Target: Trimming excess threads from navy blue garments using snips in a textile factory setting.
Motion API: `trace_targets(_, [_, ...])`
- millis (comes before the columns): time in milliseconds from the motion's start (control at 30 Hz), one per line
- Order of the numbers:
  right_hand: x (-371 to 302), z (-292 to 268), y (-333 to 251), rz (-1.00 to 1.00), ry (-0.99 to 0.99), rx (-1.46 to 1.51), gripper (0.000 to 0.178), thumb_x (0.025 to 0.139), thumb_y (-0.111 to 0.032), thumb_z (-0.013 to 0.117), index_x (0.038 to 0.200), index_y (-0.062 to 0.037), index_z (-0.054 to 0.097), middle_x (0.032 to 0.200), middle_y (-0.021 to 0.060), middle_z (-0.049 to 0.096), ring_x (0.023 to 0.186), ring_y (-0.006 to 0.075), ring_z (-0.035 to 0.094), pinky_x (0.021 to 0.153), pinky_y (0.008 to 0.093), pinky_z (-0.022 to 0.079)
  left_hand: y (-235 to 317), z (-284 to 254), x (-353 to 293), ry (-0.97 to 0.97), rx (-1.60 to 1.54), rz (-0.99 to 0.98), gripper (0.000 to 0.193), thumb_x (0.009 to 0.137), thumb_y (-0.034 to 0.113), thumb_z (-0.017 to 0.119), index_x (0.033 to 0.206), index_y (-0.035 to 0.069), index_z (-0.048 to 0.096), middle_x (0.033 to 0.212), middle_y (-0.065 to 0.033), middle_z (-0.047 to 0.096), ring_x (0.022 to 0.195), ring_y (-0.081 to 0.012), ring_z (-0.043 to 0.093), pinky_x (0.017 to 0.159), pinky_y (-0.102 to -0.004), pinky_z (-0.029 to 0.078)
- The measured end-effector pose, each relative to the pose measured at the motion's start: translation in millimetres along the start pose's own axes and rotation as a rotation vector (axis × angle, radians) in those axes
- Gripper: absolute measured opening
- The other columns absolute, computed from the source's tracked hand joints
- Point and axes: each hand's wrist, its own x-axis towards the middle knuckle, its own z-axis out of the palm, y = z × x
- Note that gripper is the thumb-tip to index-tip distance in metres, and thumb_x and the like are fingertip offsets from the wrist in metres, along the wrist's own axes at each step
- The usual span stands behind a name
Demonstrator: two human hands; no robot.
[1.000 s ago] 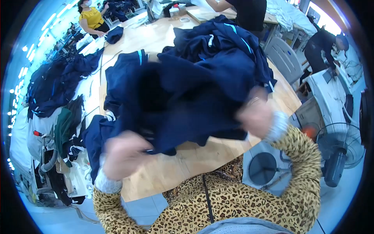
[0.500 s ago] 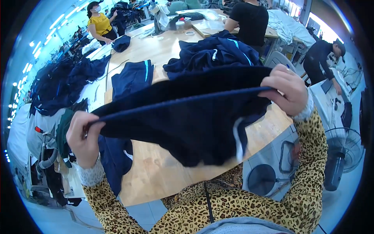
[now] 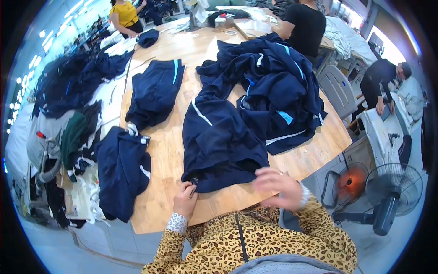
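A navy garment (image 3: pixel 219 132) with a white stripe lies on the wooden table, its wide opening toward me. My left hand (image 3: pixel 185 200) is closed on the near left corner of that opening. A small dark thing with a glint shows at those fingertips, too small to make out. Beside the near right corner, my right hand (image 3: pixel 280 188) is blurred by motion, its fingers apart and nothing seen in them. A pile of navy garments (image 3: pixel 283 86) with white and light blue strips touches the garment's right side.
Two folded navy pieces, one farther back (image 3: pixel 155 91) and one at the left edge (image 3: pixel 121 173), lie on the wooden table (image 3: pixel 164 201). A larger dark heap (image 3: pixel 77 82) is at far left. A standing fan (image 3: pixel 392 196) and grey chair (image 3: pixel 337 91) are at right. Other people work around.
The garment, held up and stretched between both hands before, now lies on the table. Both hands have come lower and closer together. The right hand has let go of the edge.
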Motion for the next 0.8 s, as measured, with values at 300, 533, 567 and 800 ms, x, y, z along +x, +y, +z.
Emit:
trace_targets(300, [25.7,-43.9,-135.3,-0.792,-0.91,0.725,0.045,0.085,-0.055,0.04,0.074,-0.0137,0.054,0.071,0.0026,0.051,0.069,0.0233,0.054,0.074,0.0443,0.039,1.5,3.9,-8.3,0.005,0.159,0.102,0.032,0.07,0.008,0.067,0.101,0.009,0.061,0.105,-0.0075,0.057,0.084,-0.0289,0.061,0.069,-0.0366,0.052])
trace_targets(533, [6.1,-67.2,-148.2,-0.92,-0.943,0.307,0.035,0.09,-0.044,0.04,0.079,-0.0141,0.057,0.078,0.0026,0.053,0.072,0.0201,0.053,0.07,0.0406,0.042,3.5,11.9,-7.4,0.045,0.211,0.171,0.032,0.068,0.007,0.066,0.099,0.007,0.061,0.1,-0.008,0.058,0.076,-0.0279,0.062,0.063,-0.0353,0.052])
trace_targets(567, [3.2,-67.9,-149.8,-0.908,-0.939,0.307,0.035,0.09,-0.044,0.04,0.079,-0.0141,0.057,0.078,0.0026,0.053,0.072,0.0201,0.054,0.07,0.0406,0.042,4.0,11.7,-6.7,0.053,0.218,0.186,0.032,0.067,0.006,0.066,0.099,0.007,0.061,0.099,-0.0079,0.058,0.075,-0.028,0.061,0.063,-0.0355,0.052])
trace_targets(800, [-22.1,-79.4,-176.3,-0.726,-0.884,0.236,0.035,0.09,-0.043,0.04,0.08,-0.0142,0.057,0.08,0.0024,0.053,0.073,0.02,0.054,0.07,0.0406,0.043,3.6,7.9,-9.0,0.065,0.211,0.181,0.033,0.065,0.001,0.063,0.098,0.006,0.06,0.101,-0.0103,0.058,0.076,-0.0308,0.061,0.066,-0.038,0.052])
